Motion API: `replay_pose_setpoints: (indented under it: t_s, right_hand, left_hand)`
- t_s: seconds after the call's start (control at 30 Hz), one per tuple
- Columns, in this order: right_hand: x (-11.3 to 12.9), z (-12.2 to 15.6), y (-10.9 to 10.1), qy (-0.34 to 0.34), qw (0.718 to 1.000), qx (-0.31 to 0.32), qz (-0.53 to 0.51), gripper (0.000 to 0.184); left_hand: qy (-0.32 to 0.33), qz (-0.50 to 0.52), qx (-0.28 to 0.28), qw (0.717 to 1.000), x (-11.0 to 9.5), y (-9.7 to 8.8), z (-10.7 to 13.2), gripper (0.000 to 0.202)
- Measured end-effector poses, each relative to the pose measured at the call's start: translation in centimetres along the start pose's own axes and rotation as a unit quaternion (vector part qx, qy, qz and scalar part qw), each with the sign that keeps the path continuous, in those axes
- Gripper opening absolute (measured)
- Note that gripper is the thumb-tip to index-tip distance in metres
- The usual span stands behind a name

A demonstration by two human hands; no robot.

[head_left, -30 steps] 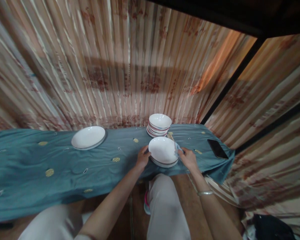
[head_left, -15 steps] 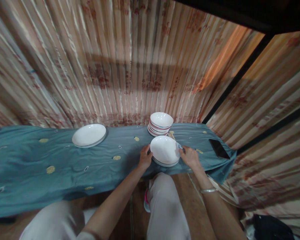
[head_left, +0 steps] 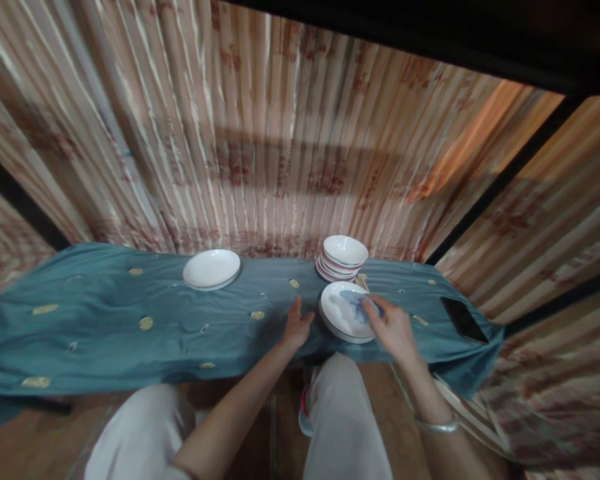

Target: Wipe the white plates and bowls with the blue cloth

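A stack of white plates (head_left: 337, 310) lies close to the table's front edge. My right hand (head_left: 391, 328) reaches over its right side, fingers pinched on a thin bluish-grey cloth (head_left: 360, 300), smeared by motion, which lies against the top plate. Just left of the stack is my left hand (head_left: 297, 328), apart from the plates, thumb raised and fingers spread with nothing in them. Right behind the plates stands a pile of white bowls (head_left: 345, 251) with reddish rims. Some thin sticks (head_left: 363, 281) lie partly hidden between the bowls and the plates.
More white plates (head_left: 212, 269) are stacked toward the left back of the table, which a blue-green cloth (head_left: 175, 347) covers. A black phone (head_left: 463, 319) lies at the right end. Behind hangs a striped curtain (head_left: 260, 167), with dark frame bars (head_left: 505, 180) at the side.
My left hand has let go of the plate stack and opened beside it. My right hand has moved inward over the top plate with the cloth. The view has shifted left.
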State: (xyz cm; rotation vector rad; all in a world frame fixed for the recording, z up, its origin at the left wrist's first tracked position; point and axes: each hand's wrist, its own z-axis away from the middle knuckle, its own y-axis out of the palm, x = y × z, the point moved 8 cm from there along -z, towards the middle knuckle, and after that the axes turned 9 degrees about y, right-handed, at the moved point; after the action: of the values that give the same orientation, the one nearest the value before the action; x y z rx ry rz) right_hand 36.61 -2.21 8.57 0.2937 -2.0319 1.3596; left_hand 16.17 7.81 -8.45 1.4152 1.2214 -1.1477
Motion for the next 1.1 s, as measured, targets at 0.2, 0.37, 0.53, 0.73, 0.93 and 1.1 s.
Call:
replay_pose_setpoints:
  t_s: [0.2, 0.37, 0.53, 0.73, 0.93, 1.1]
  right_hand:
    - [3.8, 3.6, 10.7, -0.019, 0.975, 0.164, -0.148, 0.064]
    - [7.1, 5.2, 20.6, -0.008, 0.934, 0.326, -0.149, 0.048]
    - [12.6, 3.3, 26.7, -0.029, 0.920, 0.341, -0.190, 0.017]
    - [16.5, -1.1, 33.1, 0.079, 0.932, 0.303, -0.182, 0.019]
    - [17.8, -3.7, 36.9, 0.128, 0.936, 0.298, -0.137, 0.042]
    - [18.0, -4.8, 37.4, 0.152, 0.935, 0.293, -0.130, 0.036]
  left_hand:
    - [-0.043, 0.020, -0.109, 0.993, -0.7, -8.8, 1.2, 0.071]
    - [-0.065, 0.073, -0.186, 0.978, -1.6, -17.2, 1.3, 0.077]
    - [-0.088, 0.096, -0.233, 0.964, -2.4, -23.4, 0.9, 0.087]
    - [-0.122, 0.202, -0.255, 0.938, -3.7, -24.9, 0.4, 0.085]
    - [-0.176, 0.290, -0.257, 0.905, -3.8, -23.3, 0.6, 0.072]
    - [-0.196, 0.319, -0.243, 0.895, -3.5, -22.6, 1.3, 0.062]
